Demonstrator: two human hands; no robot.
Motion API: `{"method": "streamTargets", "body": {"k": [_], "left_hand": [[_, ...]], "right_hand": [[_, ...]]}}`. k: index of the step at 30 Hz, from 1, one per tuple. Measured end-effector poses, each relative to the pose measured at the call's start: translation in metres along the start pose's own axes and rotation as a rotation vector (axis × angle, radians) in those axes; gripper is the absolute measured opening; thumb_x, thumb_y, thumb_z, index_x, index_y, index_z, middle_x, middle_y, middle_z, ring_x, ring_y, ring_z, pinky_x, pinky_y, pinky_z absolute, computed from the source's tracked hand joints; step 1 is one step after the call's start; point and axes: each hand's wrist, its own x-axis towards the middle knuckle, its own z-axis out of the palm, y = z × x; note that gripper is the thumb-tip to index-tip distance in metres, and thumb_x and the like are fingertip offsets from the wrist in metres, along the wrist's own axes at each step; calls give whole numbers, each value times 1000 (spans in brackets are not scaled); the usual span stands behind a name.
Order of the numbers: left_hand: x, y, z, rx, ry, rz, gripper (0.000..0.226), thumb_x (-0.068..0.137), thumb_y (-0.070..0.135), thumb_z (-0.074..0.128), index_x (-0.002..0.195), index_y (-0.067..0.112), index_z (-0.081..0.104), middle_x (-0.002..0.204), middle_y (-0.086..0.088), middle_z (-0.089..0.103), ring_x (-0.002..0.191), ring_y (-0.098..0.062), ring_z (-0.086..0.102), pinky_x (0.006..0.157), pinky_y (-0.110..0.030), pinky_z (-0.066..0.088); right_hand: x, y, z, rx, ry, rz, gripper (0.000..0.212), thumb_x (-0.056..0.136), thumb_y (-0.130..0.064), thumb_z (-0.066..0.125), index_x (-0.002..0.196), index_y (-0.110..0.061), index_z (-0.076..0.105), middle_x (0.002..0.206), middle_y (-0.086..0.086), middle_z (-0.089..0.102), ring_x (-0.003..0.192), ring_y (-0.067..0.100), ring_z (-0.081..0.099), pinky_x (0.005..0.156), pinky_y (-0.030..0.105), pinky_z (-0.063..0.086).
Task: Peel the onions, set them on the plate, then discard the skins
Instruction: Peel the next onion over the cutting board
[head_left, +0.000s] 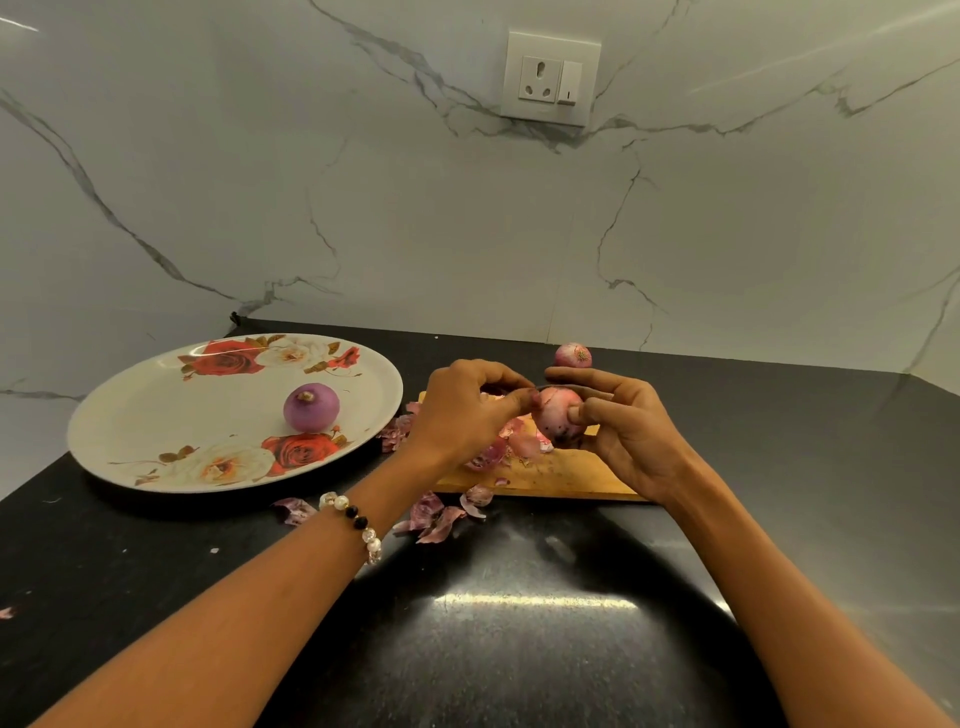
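Observation:
My right hand (626, 426) grips a pinkish onion (557, 418) above the wooden cutting board (566, 475). My left hand (470, 410) pinches the skin at that onion's left side. A peeled purple onion (310, 408) sits on the white floral plate (156, 415) at the left. An unpeeled onion (572, 355) lies on the counter behind my hands. Loose skins (434, 514) lie on the counter in front of the board, and more skins (511, 447) lie on the board under my hands.
The black stone counter (519, 623) runs to a marble wall with a socket (549, 78). One skin scrap (294, 509) lies near the plate's front edge. A beaded bracelet (356, 525) is on my left wrist.

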Motion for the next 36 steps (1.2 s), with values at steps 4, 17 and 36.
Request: {"method": "streamTargets", "body": {"k": [4,17,36], "left_hand": [[-1,0,2,19,-75,21,30,83,28,72,111,16,71,103,1,72,84,0,63,75,-7,50],[-2,-1,0,27,-72,6,29,82,25,74,109,14,72,101,-1,73,84,-2,65,76,-8,51],[1,0,-4,-338,97,-430,12,86,13,69,97,12,73,83,0,73,75,-12,70,74,-28,59]], "right_hand": [[0,1,1,0,-51,-29,41,85,21,50,112,-6,66,107,12,72,102,28,70,77,39,61],[0,2,1,-74,-71,-66,46,84,23,51,113,-11,65,115,11,68,107,26,68,78,32,59],[3,2,-5,140,-38,-97,41,84,18,47,114,-3,66,122,17,65,115,32,63,81,41,60]]}}
